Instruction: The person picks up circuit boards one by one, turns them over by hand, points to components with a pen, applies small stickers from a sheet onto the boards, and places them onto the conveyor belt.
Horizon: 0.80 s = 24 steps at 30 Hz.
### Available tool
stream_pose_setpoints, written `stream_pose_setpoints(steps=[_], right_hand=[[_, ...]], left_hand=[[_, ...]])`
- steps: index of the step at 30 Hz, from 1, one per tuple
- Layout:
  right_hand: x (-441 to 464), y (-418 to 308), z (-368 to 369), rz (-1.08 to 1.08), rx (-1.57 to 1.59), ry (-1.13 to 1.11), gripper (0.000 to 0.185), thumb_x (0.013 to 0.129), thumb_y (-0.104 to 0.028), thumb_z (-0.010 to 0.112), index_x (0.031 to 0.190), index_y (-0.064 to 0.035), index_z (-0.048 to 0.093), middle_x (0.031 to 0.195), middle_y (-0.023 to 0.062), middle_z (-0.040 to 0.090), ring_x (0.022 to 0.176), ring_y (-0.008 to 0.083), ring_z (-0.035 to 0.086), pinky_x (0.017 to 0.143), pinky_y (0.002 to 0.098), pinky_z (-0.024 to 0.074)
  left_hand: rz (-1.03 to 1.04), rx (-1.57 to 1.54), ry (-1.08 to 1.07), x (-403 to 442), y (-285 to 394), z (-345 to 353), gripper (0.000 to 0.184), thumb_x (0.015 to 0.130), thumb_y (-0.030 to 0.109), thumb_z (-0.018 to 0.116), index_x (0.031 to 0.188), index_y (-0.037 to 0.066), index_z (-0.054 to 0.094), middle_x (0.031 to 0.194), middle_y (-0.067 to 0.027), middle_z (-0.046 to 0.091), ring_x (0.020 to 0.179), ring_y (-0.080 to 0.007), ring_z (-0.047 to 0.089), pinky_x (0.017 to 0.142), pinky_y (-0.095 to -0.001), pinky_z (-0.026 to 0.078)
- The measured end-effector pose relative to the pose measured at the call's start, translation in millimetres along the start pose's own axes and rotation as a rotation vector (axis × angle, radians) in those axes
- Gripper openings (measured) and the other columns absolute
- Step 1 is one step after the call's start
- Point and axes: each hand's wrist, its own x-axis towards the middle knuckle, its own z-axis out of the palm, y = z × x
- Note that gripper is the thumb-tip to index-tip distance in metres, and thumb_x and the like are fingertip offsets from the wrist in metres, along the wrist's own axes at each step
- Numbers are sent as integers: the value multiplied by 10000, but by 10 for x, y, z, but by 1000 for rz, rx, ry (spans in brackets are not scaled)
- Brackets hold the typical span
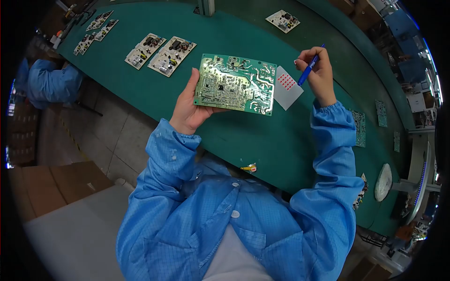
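Note:
A green circuit board (236, 86) is held up over the bench, its soldered side facing me. My left hand (190, 105) grips it by the left edge and lower left corner, with the thumb at the edge. Between the fingers of my right hand (318, 70) is a blue pen (307, 70), its lower end pointing down and left. Just under that end, a white sheet of small red stickers (286, 83) lies on the green mat, to the right of the board and partly hidden behind it.
Two circuit boards (172, 56) lie component side up at the left, with several more (101, 28) farther back. Another board (283, 21) sits at the back. Boards (358, 127) also lie at the right. A small yellow item (249, 167) rests near the bench's front edge. A person's blue sleeve (54, 82) shows at left.

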Motion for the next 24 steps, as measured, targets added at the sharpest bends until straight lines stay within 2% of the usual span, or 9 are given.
stream_pose_setpoints(steps=[2, 4, 8, 20, 24], right_hand=[[-45, -209, 43, -57, 102, -103, 287, 799, 31, 608, 987, -59, 412, 917, 80, 559, 837, 137, 564, 732, 251, 490], [-103, -409, 104, -62, 91, -136, 284, 802, 33, 599, 991, -59, 409, 922, 81, 559, 841, 135, 566, 745, 251, 487], [-202, -584, 215, -84, 50, -184, 284, 810, 28, 582, 1011, -60, 403, 923, 77, 565, 862, 129, 568, 773, 251, 482], [-216, -674, 281, -74, -71, -235, 275, 795, 0, 604, 990, -58, 418, 887, 51, 572, 820, 107, 575, 747, 234, 477], [-255, -729, 273, -80, -47, -229, 274, 794, 4, 605, 989, -57, 421, 883, 53, 576, 819, 104, 572, 743, 229, 473]], left_hand=[[-18, 16, 0, 28, 7, -23, 608, 942, 512, 323, 1317, 36, 375, 1255, -192, 493, 1123, -340, 529, 859, -533, 499], [-36, -37, -65, 46, 16, -65, 568, 949, 471, 358, 1322, 43, 379, 1280, -200, 474, 1142, -370, 506, 877, -596, 456], [-25, 1, -11, 33, 25, -17, 566, 949, 468, 358, 1320, 42, 379, 1277, -197, 477, 1128, -363, 518, 859, -591, 470], [18, 2, -99, 3, 85, 36, 540, 956, 454, 351, 1308, 47, 398, 1238, -166, 518, 1095, -307, 554, 843, -507, 515], [24, -67, -201, -2, 74, 6, 520, 959, 447, 349, 1304, 63, 415, 1223, -142, 537, 1084, -283, 566, 863, -469, 516]])
